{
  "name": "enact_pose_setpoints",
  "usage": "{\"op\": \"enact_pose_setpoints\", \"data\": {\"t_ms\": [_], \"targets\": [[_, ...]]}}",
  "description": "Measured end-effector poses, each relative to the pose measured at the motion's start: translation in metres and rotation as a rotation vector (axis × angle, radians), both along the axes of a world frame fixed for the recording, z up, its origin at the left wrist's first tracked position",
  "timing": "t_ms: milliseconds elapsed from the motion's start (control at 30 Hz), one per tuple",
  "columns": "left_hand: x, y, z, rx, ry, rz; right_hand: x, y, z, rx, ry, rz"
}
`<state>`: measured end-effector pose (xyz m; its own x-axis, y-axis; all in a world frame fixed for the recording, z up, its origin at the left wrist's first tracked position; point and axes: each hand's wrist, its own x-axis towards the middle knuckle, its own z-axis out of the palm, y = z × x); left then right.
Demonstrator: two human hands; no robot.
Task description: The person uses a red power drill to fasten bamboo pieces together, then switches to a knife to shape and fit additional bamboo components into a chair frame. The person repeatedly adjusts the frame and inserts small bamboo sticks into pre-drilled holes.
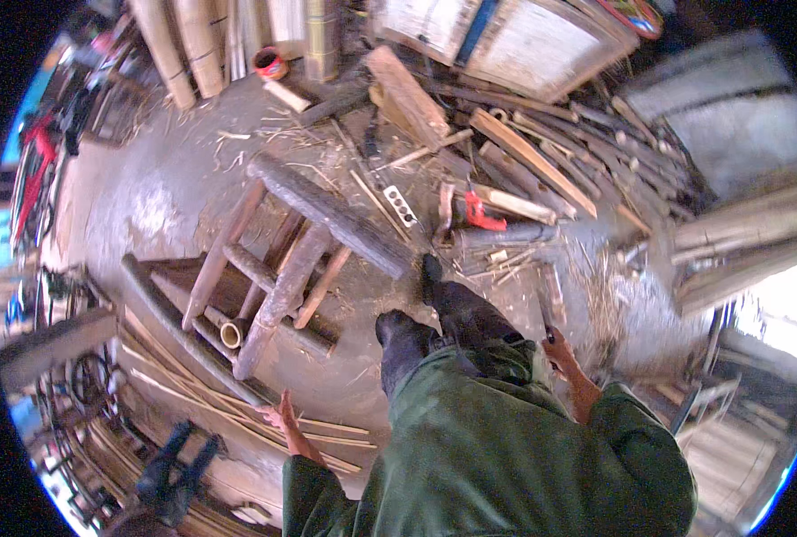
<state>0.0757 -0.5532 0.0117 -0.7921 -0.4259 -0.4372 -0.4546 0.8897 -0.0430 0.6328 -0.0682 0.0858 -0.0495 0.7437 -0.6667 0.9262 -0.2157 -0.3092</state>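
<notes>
To the near right of the log trestle (282, 300), the person's right hand (561, 353) is closed around the dark handle of a knife (548, 320), its long, narrow blade pointing away from the body. Just nearer than the trestle, the left hand (280, 421) is open with fingers spread, close by thin, pale bamboo strips (206, 385) that fan along its near side (whether any fingertip touches one, I cannot tell).

The trestle itself is built of rough, round poles, crossed by a thick grey log with a coarse, barky surface; a smooth, ring-shaped bamboo tube end (240, 335) shows between its near bars. A slim, curved pole (161, 309) bows along its left.

Right of the trestle lie a white, oblong power strip (400, 206) and a red-handled tool (485, 213). Farther to its right is a tangled heap of sticks (595, 161), with a flat-sawn reddish plank (409, 94) at the heap's left. Beyond the trestle stand smooth, jointed bamboo poles (200, 45), a squat red tub (269, 63) at their foot.
</notes>
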Motion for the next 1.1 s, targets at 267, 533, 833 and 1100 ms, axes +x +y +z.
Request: {"op": "enact_pose_setpoints", "data": {"t_ms": [267,533,833,1100], "targets": [[-0.002,-0.079,-0.042,1.078,0.005,0.183,-0.002,-0.170,-0.062,0.059,0.109,-0.056],[0.004,-0.062,-0.012,1.026,-0.071,0.243,0.038,-0.291,-0.077,-0.034,0.193,-0.322],[0.000,-0.061,-0.025,0.912,-0.256,0.343,0.039,-0.309,-0.041,0.052,0.108,-0.545],[0.020,-0.052,-0.051,-0.057,0.481,-0.397,0.084,-0.269,-0.063,0.087,0.128,-0.461]]}}
